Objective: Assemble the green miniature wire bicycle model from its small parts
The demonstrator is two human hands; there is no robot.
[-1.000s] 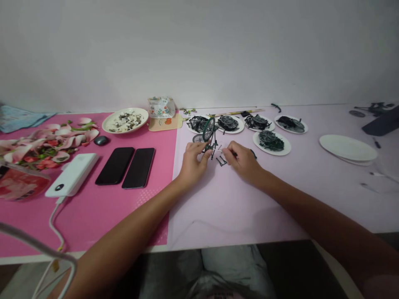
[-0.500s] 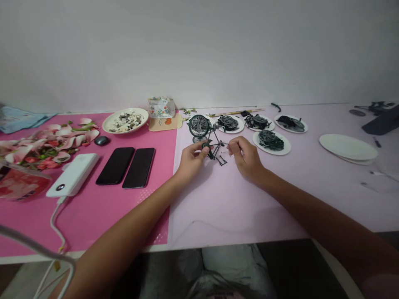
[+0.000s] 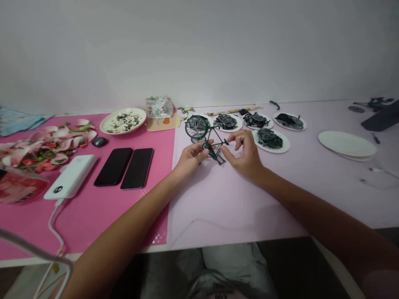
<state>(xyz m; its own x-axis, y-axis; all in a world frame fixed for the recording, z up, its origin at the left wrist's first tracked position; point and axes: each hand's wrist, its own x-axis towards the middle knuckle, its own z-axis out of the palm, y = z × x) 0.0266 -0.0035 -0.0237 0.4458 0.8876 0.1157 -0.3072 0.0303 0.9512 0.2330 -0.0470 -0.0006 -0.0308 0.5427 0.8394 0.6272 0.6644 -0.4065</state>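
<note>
A dark green model bicycle [image 3: 215,135] with a spoked wheel [image 3: 197,126] is held above the pale sheet, its wheel end pointing away from me. My left hand [image 3: 191,160] is closed on it, thumb and fingers pinching near the round crank part. On the opposite side, my right hand [image 3: 245,153] has thumb and forefinger at a small projecting part of the frame. Those fingertips appear to grip it; a tiny piece between them is too small to make out. Behind the bicycle stands a white plate [image 3: 208,119], partly covered by the wheel.
Plates of dark model parts [image 3: 269,140] line the back. At right lie stacked white plates [image 3: 346,143] and a dark block [image 3: 382,116]. On the pink mat are two phones [image 3: 136,168], a white power bank [image 3: 71,176], a mouse [image 3: 99,142], a bowl [image 3: 123,121] and petals [image 3: 46,145].
My right hand has gone from a tight fist beside the frame to thumb and forefinger stretched onto it. My left hand keeps its hold. The whole view has shifted slightly.
</note>
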